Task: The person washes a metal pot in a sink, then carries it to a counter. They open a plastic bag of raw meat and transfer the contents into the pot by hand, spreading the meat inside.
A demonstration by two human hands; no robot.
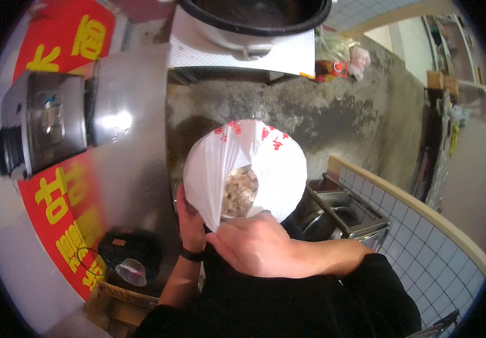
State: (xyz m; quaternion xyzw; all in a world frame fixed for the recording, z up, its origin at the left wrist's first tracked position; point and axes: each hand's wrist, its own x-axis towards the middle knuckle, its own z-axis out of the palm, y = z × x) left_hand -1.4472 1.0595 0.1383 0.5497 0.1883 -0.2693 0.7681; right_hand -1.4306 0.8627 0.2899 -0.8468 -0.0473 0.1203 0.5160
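A white plastic bag [279, 169] with red writing is drawn over a round vessel in front of me. Through a gap in the bag, pale, chunky pieces [239, 192] show inside. My left hand [190, 224] supports the vessel from its left side, the fingers partly hidden under it. At the near edge, my right hand [253, 241] is closed on the gathered bag. The vessel's own wall is covered by the plastic, so its material cannot be seen.
A steel counter [137, 126] runs along my left, carrying a metal appliance [55, 120]. Ahead, a large black-rimmed pot [264, 31] stands on a white ribbed surface [184, 55]. Steel compartments [344, 211] and a tiled half wall [412, 241] are at right.
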